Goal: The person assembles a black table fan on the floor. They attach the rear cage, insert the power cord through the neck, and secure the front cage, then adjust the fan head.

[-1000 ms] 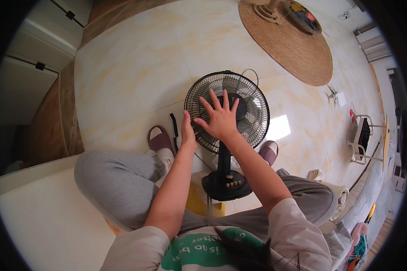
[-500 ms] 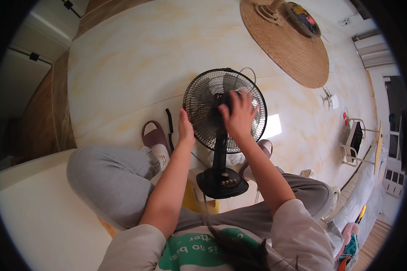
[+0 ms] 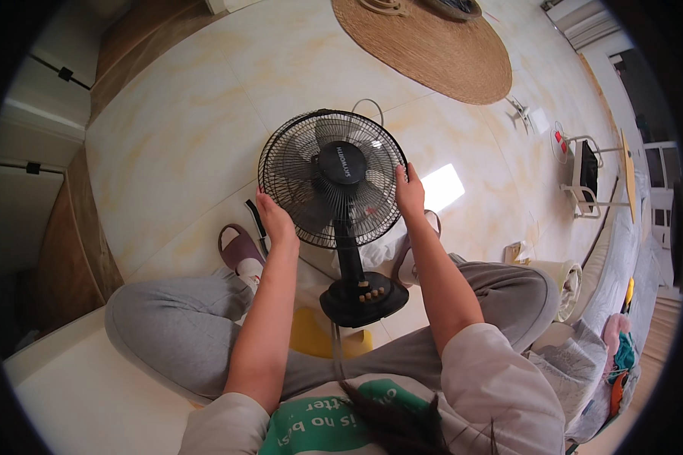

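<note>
A black table fan [image 3: 342, 164] with a round wire guard stands between my legs, its hub and translucent blades facing up toward me. My left hand [image 3: 279, 220] holds the guard's left rim, fingers partly hidden at the edge. On the opposite side, my right hand [image 3: 410, 195] grips the right rim with the fingers along the wire. The fan's short neck leads down to a black base [image 3: 363, 300] with several tan buttons near my lap. From the base a grey cord [image 3: 337, 341] runs toward me.
Below the fan is a yellow object [image 3: 315, 334]; white plastic [image 3: 383, 252] lies behind its neck. A black strap [image 3: 256, 218] rests by my left slipper [image 3: 239, 247]. Ahead lies an oval woven mat [image 3: 432, 57]. A white-framed chair [image 3: 584, 178] and covered sofa [image 3: 611, 273] stand right.
My right hand has left the front of the hub and now holds the guard's right rim. The left hand keeps to the left rim. My view has shifted, and the hub is uncovered.
</note>
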`<state>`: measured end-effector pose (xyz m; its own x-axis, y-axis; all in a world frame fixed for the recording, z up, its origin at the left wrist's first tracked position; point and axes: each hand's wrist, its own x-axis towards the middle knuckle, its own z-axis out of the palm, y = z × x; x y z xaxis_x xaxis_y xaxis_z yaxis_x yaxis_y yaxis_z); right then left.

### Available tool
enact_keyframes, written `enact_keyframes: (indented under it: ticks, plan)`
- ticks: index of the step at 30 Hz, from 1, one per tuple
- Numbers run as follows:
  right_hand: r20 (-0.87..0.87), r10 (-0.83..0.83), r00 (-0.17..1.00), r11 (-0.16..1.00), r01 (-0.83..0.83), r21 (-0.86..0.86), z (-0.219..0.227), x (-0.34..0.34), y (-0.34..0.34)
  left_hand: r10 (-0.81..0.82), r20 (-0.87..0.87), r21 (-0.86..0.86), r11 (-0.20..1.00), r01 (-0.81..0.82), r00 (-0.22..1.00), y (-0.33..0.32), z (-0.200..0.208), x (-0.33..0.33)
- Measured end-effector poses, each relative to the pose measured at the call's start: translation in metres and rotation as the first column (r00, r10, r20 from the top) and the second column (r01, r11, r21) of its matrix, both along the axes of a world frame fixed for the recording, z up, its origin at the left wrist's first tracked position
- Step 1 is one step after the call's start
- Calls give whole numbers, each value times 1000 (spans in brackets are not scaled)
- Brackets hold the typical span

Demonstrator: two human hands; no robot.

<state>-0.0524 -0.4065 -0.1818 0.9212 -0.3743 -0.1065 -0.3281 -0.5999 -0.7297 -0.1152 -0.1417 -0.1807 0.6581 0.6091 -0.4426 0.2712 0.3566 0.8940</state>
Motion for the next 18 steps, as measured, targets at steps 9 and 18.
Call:
enact_keyframes:
  ticks: [9, 18]
  plan:
    - [73, -31, 997, 993, 22, 116, 19, 4, 18, 74, 17, -2, 997, -74, 997, 7, -29, -4]
    - [64, -62, 996, 992, 55, 118, 24, 8, 6, 14, -24, 107, 994, -11, 1000, -9, 8, -1]
